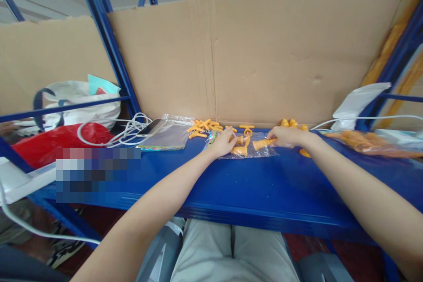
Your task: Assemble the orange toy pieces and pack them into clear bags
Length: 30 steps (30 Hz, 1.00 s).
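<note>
Our right hand is pinching an orange piece, left hand half-curled at the bag, grip unclear, loose pieces remaining beyond.

The right hand hides one end of an orange piece. Blocky pixels mask part of the table. At far right, other orange pieces seem too blurred to count.

middle bag on table | cable left | cardboard behind | second bag right
</note>
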### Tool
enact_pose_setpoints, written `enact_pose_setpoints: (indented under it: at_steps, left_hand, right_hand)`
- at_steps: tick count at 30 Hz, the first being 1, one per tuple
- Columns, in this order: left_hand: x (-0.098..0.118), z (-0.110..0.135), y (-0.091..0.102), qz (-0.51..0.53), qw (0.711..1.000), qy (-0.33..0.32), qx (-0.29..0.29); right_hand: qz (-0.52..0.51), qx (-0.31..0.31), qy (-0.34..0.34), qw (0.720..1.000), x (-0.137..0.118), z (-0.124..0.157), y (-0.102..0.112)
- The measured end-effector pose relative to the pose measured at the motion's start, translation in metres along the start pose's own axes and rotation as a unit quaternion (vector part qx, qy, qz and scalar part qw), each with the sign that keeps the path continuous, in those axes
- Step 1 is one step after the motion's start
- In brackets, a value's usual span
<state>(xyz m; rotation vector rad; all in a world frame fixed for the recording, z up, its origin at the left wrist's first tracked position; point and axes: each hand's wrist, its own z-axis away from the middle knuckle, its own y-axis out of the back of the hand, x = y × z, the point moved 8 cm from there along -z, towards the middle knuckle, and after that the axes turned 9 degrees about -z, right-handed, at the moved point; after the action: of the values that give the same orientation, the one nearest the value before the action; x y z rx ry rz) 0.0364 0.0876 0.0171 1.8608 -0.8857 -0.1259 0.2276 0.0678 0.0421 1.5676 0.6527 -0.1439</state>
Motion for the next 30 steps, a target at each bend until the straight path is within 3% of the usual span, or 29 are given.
enact_pose_setpoints:
  at_steps: [3,8,15,22,30]
  left_hand:
    - [-0.012,0.001,0.014,0.027,0.995,0.077,0.057]
    - [-0.028,0.002,0.013,0.071,0.987,0.142,0.04]
    - [-0.033,0.0,0.008,0.082,0.988,0.128,0.032]
    - [-0.021,0.003,0.009,0.076,0.988,0.133,0.011]
    - [-0.012,0.005,0.003,0.002,0.997,0.069,-0.026]
  right_hand:
    - [-0.065,-0.052,0.017,0.996,-0.014,0.005,-0.015]
    - [-0.145,-0.058,0.027,0.987,-0.024,0.011,-0.019]
    - [-0.219,-0.063,0.047,0.972,-0.018,0.007,-0.035]
    - [-0.165,-0.041,0.2,0.965,-0.045,-0.002,-0.05]
    - [-0.181,0.002,0.141,0.973,-0.04,-0.005,-0.045]
